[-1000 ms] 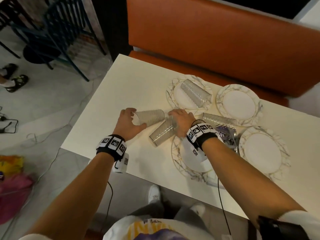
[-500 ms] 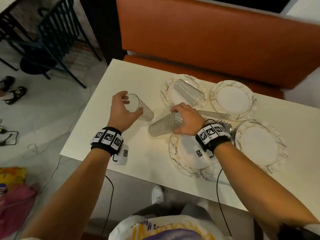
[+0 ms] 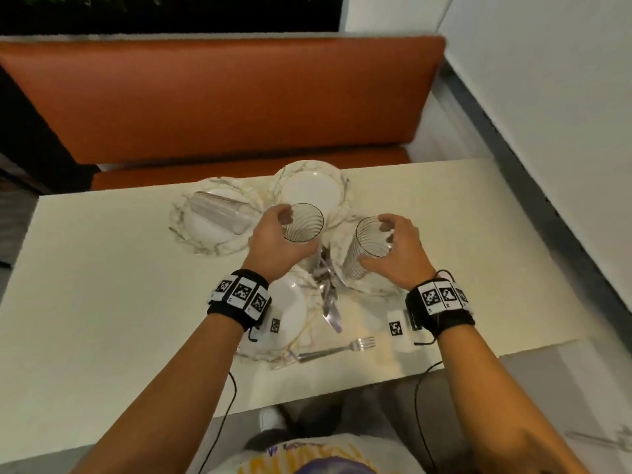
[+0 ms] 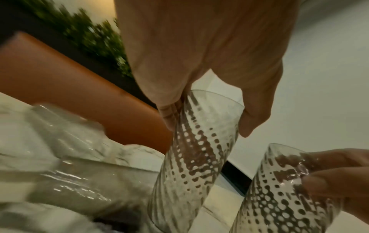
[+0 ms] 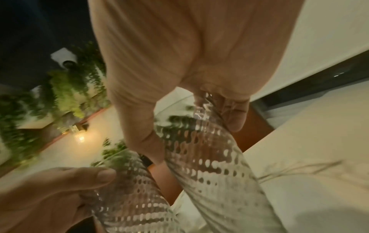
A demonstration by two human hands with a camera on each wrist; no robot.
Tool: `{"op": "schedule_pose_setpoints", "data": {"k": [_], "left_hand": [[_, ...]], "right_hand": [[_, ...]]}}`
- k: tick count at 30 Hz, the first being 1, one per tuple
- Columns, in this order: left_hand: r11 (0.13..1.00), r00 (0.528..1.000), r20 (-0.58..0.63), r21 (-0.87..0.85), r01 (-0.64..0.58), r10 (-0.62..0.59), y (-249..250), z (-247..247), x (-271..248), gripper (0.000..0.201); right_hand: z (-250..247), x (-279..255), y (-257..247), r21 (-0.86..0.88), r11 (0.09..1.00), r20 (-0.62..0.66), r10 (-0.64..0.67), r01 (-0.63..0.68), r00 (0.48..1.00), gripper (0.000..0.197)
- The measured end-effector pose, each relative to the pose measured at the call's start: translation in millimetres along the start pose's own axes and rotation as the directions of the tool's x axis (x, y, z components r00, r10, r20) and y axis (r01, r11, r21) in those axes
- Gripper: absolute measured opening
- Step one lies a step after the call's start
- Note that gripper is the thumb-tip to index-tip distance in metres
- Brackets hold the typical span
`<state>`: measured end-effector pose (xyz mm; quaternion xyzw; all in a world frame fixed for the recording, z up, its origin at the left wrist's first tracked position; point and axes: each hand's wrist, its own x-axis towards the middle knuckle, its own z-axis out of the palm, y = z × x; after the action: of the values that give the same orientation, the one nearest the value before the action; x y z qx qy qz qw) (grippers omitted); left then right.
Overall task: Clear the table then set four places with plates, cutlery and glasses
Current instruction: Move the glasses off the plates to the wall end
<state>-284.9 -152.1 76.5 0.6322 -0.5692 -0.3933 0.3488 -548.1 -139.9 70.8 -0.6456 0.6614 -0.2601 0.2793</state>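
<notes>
Gripping one textured glass each, both hands are up over the middle of the worktop (image 3: 85, 302). Left hand (image 3: 273, 246) has fingers and thumb wrapped round the left glass (image 3: 303, 223) near its rim, mouth up. Right hand (image 3: 393, 254) is clamped the same way on the right glass (image 3: 367, 246), which tilts a little toward the left one. The two glasses sit just beside each other with a gap between. Wrist views confirm both grips: thumb on one side, fingers on the other, dotted pattern on the glass walls.

Directly under and between the hands: a pile of cutlery (image 3: 326, 285), too blurred to pick out pieces. One fork (image 3: 337, 348) lies alone on the near side of the hands, close to the worktop edge.

Marble-rimmed plates ring the hands: one under the left wrist (image 3: 290, 323), one beneath the right glass (image 3: 376, 289), one just beyond the left glass (image 3: 309, 186), one beyond and outboard of the left hand (image 3: 212, 241). That last plate carries a third glass (image 3: 222, 212) lying on its side.

Past the plates, an orange bench seat (image 3: 219, 97) runs along the far edge of the worktop.
</notes>
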Motion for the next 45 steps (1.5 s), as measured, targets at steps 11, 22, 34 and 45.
{"op": "schedule_pose_setpoints", "data": {"k": [11, 22, 34, 45], "left_hand": [[1.000, 0.966, 0.257, -0.010, 0.009, -0.006, 92, 246, 66, 0.096], [0.998, 0.968, 0.246, 0.030, 0.047, -0.053, 124, 385, 135, 0.096], [1.000, 0.978, 0.208, 0.000, 0.026, -0.026, 153, 449, 212, 0.096], [0.998, 0.974, 0.218, 0.031, 0.047, -0.053, 160, 467, 226, 0.096]], "right_hand": [[-127, 39, 183, -0.019, 0.982, -0.275, 0.177, -0.189, 0.945, 0.090], [-169, 125, 289, 0.098, 0.965, -0.304, 0.263, -0.245, 0.916, 0.094], [-195, 204, 333, 0.415, 0.871, -0.363, 0.424, -0.263, 0.830, 0.088], [-204, 227, 346, 0.437, 0.871, -0.357, 0.398, -0.226, 0.845, 0.080]]}}
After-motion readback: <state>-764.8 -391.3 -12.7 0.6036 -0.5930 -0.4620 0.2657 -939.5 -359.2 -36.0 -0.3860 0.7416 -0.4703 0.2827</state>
